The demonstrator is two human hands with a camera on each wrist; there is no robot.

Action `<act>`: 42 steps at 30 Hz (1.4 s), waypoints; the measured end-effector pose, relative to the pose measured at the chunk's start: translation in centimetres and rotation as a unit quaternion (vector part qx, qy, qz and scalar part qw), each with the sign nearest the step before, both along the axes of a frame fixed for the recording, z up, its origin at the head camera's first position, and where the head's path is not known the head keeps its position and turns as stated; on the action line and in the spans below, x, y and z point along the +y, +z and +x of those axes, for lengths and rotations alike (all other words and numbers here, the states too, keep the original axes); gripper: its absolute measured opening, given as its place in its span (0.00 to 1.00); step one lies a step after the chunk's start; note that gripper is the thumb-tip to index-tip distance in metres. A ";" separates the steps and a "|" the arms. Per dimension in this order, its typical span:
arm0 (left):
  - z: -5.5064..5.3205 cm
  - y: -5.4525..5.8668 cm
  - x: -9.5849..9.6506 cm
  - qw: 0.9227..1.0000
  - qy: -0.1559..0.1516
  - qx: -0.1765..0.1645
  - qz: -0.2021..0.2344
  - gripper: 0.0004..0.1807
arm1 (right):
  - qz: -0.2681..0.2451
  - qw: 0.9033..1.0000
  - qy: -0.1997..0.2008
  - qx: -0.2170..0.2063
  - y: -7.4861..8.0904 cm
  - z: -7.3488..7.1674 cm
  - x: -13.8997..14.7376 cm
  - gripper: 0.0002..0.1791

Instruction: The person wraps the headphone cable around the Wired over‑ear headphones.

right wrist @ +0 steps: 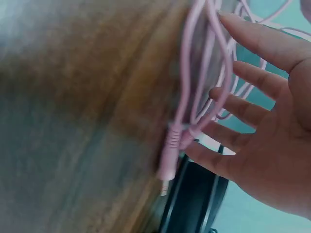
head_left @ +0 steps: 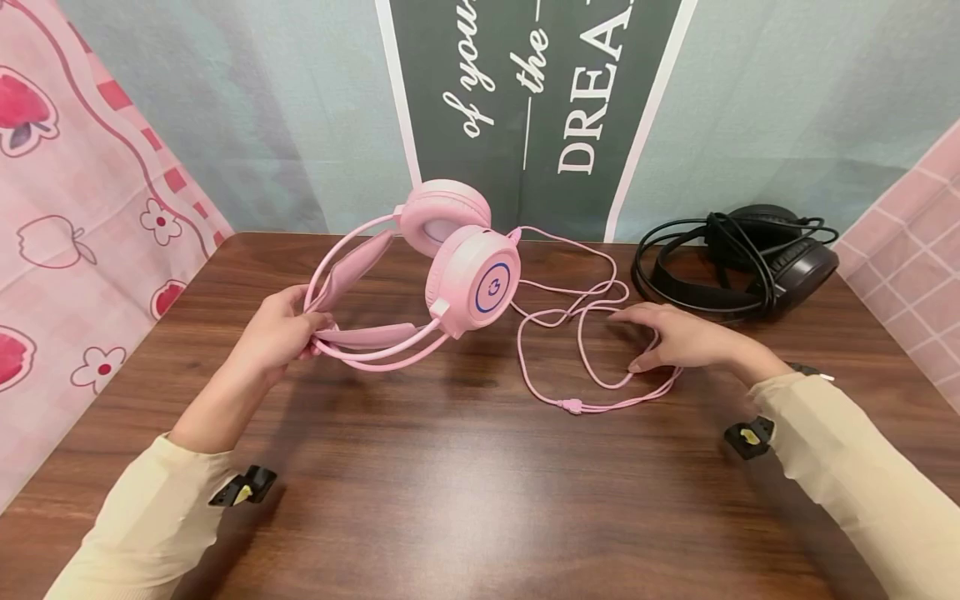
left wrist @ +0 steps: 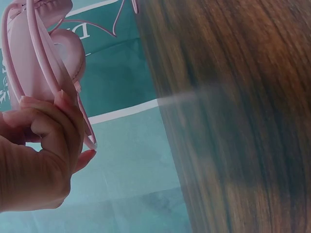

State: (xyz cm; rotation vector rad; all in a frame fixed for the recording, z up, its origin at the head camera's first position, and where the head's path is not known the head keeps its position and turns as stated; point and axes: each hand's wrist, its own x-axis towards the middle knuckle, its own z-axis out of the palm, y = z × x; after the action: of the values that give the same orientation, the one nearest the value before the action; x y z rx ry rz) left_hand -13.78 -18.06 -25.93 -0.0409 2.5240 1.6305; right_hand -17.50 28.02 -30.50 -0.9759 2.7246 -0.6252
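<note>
My left hand grips the headband of a pink headset, held raised and tilted with its ear cups to the right. In the left wrist view the fingers curl round the headband. The pink cable lies in loose loops on the table, with a small pink connector piece along it. My right hand is at the right end of these loops, fingers spread and not closed round the cable. The right wrist view shows a pink plug beside the fingertips.
A black headset with its cable wound about it sits at the back right, just behind my right hand. The brown wooden table ends at a hanging cloth with lettering. Pink patterned sheets hang on both sides.
</note>
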 end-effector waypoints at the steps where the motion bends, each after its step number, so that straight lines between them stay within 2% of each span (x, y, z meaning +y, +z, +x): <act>1: 0.0 0.0 0.0 1.000 0.001 -0.001 0.001 0.24 | -0.002 1.000 0.001 0.004 0.1 0.1 0.0 0.35; 3: 0.0 -0.1 -0.1 1.000 0.002 -0.002 0.001 0.25 | -0.010 1.000 0.006 0.014 0.4 0.5 -0.3 0.36; 6: 0.0 -0.2 -0.2 1.000 0.000 -0.003 0.002 0.25 | -0.016 0.999 0.027 0.030 0.7 2.0 -1.3 0.36; 11: 0.0 -0.3 -0.2 1.000 -0.001 -0.002 0.000 0.24 | 0.003 0.994 0.098 0.052 0.5 4.9 -3.1 0.35; 15: 0.0 -0.3 -0.3 1.000 -0.006 0.000 -0.001 0.24 | 0.016 0.989 0.124 0.076 0.1 5.7 -3.6 0.29; 17: 0.0 -0.3 -0.4 1.000 -0.011 0.000 0.000 0.24 | 0.016 0.989 0.116 0.090 -0.2 5.4 -3.4 0.26; 21: 0.2 -0.3 -0.5 1.000 -0.025 -0.001 0.006 0.25 | 0.014 0.992 0.067 0.109 -0.7 4.0 -2.0 0.24; 26: 0.4 -0.2 -0.6 0.999 -0.037 0.004 0.007 0.26 | 0.032 0.995 0.011 0.092 -0.9 2.2 0.1 0.24; 30: 0.5 -0.2 -0.6 0.999 -0.046 0.013 -0.004 0.26 | 0.046 0.996 -0.010 0.075 -0.7 1.6 1.1 0.24; 35: 0.7 0.2 -0.4 0.998 -0.058 0.028 -0.015 0.27 | 0.046 0.998 -0.018 0.040 0.3 1.5 1.3 0.24; 42: 0.9 0.9 0.8 0.997 -0.075 0.031 -0.021 0.24 | 0.033 0.997 -0.027 0.058 2.9 1.0 0.6 0.24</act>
State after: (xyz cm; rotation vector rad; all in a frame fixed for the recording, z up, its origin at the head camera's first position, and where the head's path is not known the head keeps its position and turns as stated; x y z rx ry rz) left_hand -12.89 -17.24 -24.98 0.1917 2.5380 1.5443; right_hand -16.48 28.60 -27.56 -0.9549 2.8607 -0.4984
